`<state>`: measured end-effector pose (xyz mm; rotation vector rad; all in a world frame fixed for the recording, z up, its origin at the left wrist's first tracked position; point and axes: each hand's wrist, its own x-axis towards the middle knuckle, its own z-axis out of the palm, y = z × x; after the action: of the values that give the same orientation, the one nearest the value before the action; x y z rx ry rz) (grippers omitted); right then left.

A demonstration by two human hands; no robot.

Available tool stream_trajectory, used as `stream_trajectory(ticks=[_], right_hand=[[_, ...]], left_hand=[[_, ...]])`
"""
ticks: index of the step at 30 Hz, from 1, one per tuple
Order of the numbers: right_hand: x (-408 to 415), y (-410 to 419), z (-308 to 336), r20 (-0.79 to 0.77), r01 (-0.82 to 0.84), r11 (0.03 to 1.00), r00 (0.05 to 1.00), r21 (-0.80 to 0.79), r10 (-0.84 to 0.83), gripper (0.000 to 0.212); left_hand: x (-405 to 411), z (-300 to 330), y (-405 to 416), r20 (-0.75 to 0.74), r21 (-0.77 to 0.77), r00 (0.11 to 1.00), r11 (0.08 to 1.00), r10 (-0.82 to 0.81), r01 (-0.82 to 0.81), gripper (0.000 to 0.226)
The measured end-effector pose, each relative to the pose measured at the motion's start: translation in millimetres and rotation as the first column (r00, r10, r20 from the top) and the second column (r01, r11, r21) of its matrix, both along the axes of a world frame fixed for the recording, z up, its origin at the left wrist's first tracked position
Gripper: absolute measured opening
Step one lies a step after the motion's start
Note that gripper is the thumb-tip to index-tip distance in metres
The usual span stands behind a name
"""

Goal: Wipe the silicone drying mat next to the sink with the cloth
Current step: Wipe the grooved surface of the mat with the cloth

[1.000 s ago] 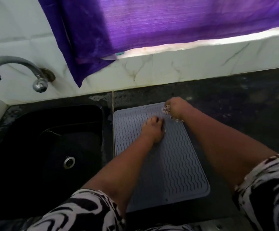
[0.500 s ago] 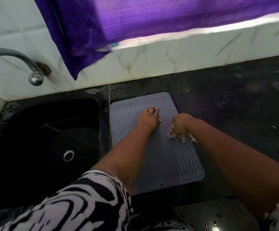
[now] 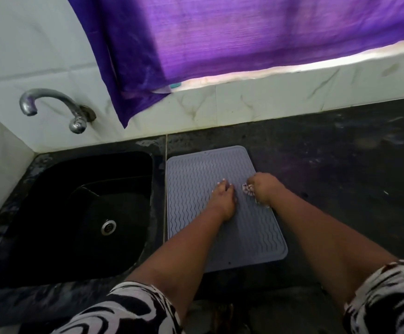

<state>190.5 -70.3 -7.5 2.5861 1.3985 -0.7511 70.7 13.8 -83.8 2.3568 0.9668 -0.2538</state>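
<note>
looking down through the head view, i see the silicone drying mat (image 3: pixel 222 213) lying flat on the dark counter (image 3: pixel 328 165), just right of the black sink (image 3: pixel 75 213), its long side running along the sink's right rim. i judge the mat light, soft and floppy, with a grippy wavy-ribbed face that ought to cling to the counter yet could creep or buckle under a hard stroke. so it wants holding down from above with a flat palm, not pinching at an edge. my left hand (image 3: pixel 224 197) does that: it rests on the mat around its middle, right of the sink, fingers fairly straight and pressing down, holding nothing. my right hand (image 3: pixel 263 189) sits further right of the sink, over the mat's right edge, fingers curled round the cloth (image 3: pixel 248 189). the cloth looks small, thin and limp, bunched into a wad, so only a patterned bit pokes out on the side facing the sink. that bit lies between the two hands, touching the mat, close beside my left fingertips (image 3: pixel 222 183) but apart from them.
</note>
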Motion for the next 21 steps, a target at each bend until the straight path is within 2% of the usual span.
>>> stream_trajectory(ticks=[4, 17, 21], right_hand=[[-13, -15, -5, 0.101, -0.049, 0.999, 0.994, 0.013, 0.048, 0.04], [-55, -97, -11, 0.012, -0.073, 0.969, 0.997, -0.234, 0.078, 0.042], [-55, -96, 20, -0.033, -0.012, 0.995, 0.999, -0.099, 0.009, 0.041]], left_hand=[[-4, -8, 1, -0.125, 0.129, 0.984, 0.981, -0.128, 0.144, 0.063], [-8, 15, -14, -0.278, 0.07, 0.949, 0.983, -0.146, 0.172, 0.067], [-29, 11, -42, -0.241, 0.102, 0.96, 0.98, -0.145, 0.174, 0.071]])
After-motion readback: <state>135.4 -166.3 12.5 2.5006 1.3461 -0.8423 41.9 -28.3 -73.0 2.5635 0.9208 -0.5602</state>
